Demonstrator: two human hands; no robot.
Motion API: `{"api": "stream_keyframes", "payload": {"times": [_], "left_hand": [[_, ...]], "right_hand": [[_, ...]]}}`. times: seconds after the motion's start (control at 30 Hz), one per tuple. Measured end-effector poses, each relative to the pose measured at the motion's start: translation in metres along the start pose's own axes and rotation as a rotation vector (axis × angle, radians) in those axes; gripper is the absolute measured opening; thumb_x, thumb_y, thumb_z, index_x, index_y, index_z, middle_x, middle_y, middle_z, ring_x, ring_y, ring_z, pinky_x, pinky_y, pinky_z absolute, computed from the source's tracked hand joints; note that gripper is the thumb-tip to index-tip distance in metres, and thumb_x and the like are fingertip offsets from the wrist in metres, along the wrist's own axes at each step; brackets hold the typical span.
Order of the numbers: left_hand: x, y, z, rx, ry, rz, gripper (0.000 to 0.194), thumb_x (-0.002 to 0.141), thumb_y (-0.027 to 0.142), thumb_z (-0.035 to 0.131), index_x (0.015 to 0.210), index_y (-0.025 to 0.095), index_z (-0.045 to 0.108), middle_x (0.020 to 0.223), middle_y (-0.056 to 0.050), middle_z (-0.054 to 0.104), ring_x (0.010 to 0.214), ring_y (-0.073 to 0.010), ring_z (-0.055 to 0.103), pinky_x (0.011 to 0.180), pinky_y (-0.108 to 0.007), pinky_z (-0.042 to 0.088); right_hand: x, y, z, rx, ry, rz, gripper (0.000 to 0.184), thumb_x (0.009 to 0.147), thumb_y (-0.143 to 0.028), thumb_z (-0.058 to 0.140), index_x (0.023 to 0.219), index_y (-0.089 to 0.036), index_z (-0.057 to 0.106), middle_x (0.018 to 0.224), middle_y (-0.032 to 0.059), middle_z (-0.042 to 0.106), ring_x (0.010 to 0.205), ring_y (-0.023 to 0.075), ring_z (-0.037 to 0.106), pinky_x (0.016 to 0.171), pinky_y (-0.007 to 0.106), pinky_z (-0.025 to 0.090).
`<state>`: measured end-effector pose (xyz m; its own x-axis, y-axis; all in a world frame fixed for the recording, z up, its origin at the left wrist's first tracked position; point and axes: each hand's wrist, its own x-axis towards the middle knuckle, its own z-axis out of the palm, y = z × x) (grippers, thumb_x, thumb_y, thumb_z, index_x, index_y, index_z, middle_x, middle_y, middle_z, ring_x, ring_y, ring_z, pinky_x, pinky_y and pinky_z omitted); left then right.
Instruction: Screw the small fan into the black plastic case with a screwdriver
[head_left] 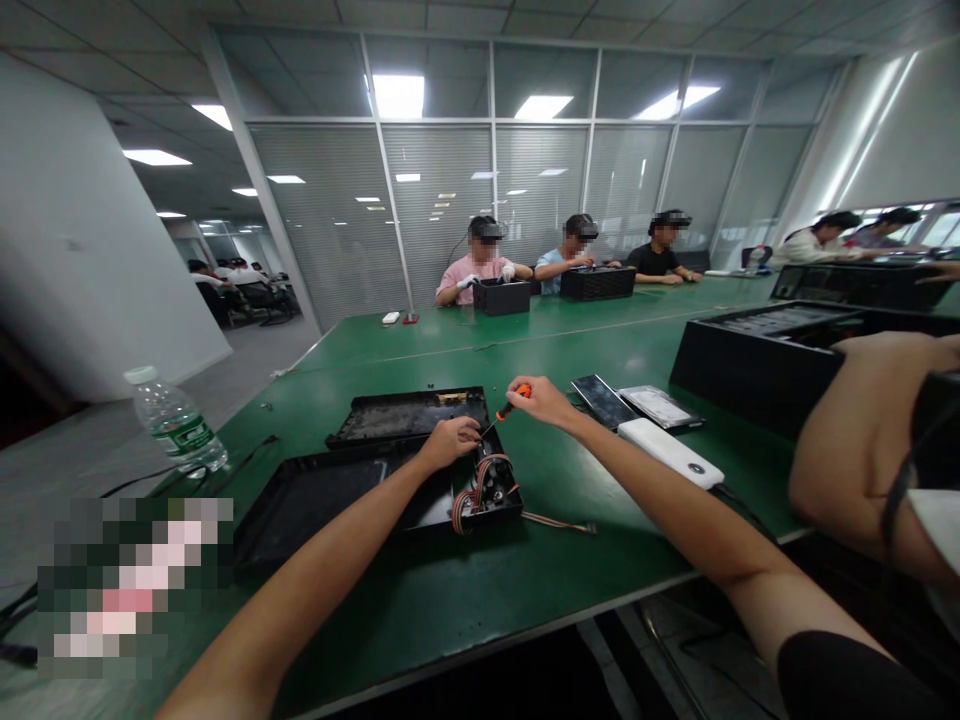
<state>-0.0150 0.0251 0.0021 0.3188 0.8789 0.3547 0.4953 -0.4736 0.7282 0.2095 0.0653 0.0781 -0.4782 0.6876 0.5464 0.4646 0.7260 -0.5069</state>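
An opened black case [300, 495] lies on the table in front of me, with striped bundled wires [463, 508] and bare inner parts at its right end. My right hand [546, 402] is closed round the handle of an orange and black screwdriver [504, 411], which slants down to the left into that end. Close to the screwdriver's tip, my left hand [450, 443] has its fingers bent together over the case; what they pinch, if anything, is hidden. Behind the case lies a flat black cover [409, 413].
On the green table [525, 580] stand a water bottle [178, 425] at left and, at right, a white power bank [670, 453], a phone [602, 400] and a hard drive [660, 407]. A neighbour's arm [847, 430] and black computer case [727, 370] are far right. Several people sit opposite.
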Motion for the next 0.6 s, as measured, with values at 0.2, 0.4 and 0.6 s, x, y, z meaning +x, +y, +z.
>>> {"api": "stream_keyframes", "payload": {"times": [0.2,0.4,0.6], "left_hand": [[0.001,-0.001,0.000,-0.019,0.020,-0.003,0.029,0.066,0.010,0.062,0.095,0.011,0.058,0.081,-0.005,0.068,0.077,-0.0147,0.065,0.075,-0.027,0.053],[0.001,-0.002,0.000,0.009,-0.009,0.022,0.022,0.067,0.010,0.061,0.089,0.010,0.062,0.082,-0.006,0.068,0.075,-0.0142,0.065,0.075,-0.026,0.052],[0.001,-0.003,0.002,0.027,0.000,0.017,0.023,0.067,0.009,0.061,0.090,0.010,0.062,0.080,-0.005,0.068,0.076,-0.0146,0.065,0.076,-0.027,0.052]], "right_hand": [[0.011,-0.014,-0.004,-0.103,-0.034,-0.059,0.023,0.073,-0.032,0.051,0.075,-0.013,0.063,0.058,-0.0013,0.056,0.051,0.0076,0.043,0.052,0.018,0.030],[0.013,-0.019,-0.005,-0.192,-0.051,-0.092,0.023,0.076,-0.031,0.049,0.077,-0.013,0.063,0.061,0.0001,0.058,0.053,0.0078,0.045,0.053,0.018,0.029],[0.017,-0.040,-0.013,-0.519,-0.144,-0.065,0.037,0.082,-0.047,0.043,0.078,-0.015,0.061,0.069,0.0063,0.063,0.064,0.0144,0.055,0.056,0.021,0.029]]}}
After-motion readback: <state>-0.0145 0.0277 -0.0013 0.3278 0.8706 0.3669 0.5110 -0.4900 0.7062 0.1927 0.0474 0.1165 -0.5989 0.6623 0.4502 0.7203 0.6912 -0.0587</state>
